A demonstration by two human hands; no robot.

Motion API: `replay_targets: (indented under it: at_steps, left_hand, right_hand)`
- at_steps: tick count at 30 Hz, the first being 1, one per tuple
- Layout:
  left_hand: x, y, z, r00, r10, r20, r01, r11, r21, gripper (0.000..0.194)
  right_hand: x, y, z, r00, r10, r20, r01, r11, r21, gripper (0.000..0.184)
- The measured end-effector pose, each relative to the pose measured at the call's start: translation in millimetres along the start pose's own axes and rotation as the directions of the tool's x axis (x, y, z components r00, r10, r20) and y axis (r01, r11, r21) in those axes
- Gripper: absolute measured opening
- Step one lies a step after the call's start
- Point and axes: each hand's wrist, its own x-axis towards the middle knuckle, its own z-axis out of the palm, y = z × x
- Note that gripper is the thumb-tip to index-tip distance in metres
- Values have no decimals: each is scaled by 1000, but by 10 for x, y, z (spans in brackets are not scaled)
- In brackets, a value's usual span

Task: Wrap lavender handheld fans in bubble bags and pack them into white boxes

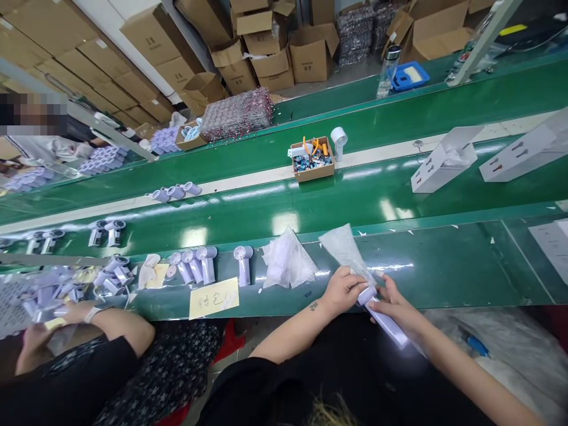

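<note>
At the near edge of the bench, my right hand point(397, 305) is wrapped round a lavender handheld fan point(387, 325), its handle slanting down toward me. My left hand point(344, 290) is closed at the fan's head end, its fingers pressed by the lower end of a clear bubble-wrap bag point(346, 248). The bag stretches away from me over the bench; exactly how the fingertips grip it is hidden. Left of my hands lies a wrapped fan point(284, 257) in bubble wrap. Beyond it are a single bare fan point(244, 265) and a small row of fans point(195, 264).
A yellow handwritten note point(213, 299) lies on the bench point(452, 260). Beyond runs a green conveyor point(248, 210) carrying a parts box point(315, 171) and white cartons point(444, 160). At left, a co-worker's arm point(119, 331) reaches to piled fans point(53, 290).
</note>
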Motion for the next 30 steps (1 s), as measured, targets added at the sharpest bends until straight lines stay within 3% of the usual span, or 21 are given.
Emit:
replay_targets:
  at_steps: [1,3,5,8,11,12,14,16,18,22,25,27,30]
  left_hand:
    - [-23,-6,-73,990,123,64,-129,987,93,24]
    - [-95,-58,-209,931,319,175,-354,906,234,25]
    - [-182,-152,-266,892,413,184,-452,815,362,26]
    - [-253,-298,-130,921,388,-17,-327,798,506,20]
    - [-210,-311,135,956,222,-190,-110,876,470,14]
    - [-183,-273,203,967,173,-188,-74,895,439,12]
    - [-129,-161,276,983,173,-67,-135,913,384,8]
    - [-81,-42,277,969,224,99,-245,912,330,7]
    - [-27,53,262,959,211,192,-260,922,286,8]
    - [134,207,335,959,73,275,-119,981,154,3]
    - [297,348,444,946,-175,275,190,981,-29,6]
    - [411,457,509,899,-279,338,356,915,-192,6]
    - [572,655,571,795,-355,491,549,766,-335,10]
  right_hand:
    - [-1,-21,23,1000,-2,14,2,1000,18,71]
    - [2,-59,48,1000,-5,29,4,999,43,60]
    - [3,-73,72,1000,-19,-12,19,997,71,50]
    - [-9,-35,143,992,-25,-124,43,989,142,45]
    - [-29,22,190,971,26,-239,36,967,254,40]
    - [-38,32,185,962,47,-269,33,958,285,39]
    - [-60,31,141,951,80,-297,26,942,335,37]
    - [-82,8,68,947,97,-306,32,920,390,35]
    - [-99,-26,-15,942,118,-313,45,884,466,33]
    - [-102,-81,-212,952,163,-260,18,815,579,26]
    - [-78,-74,-385,945,228,-233,-57,820,569,14]
    - [-87,-53,-499,936,252,-245,-81,834,546,9]
    - [-229,-85,-677,933,234,-272,-59,848,527,10]
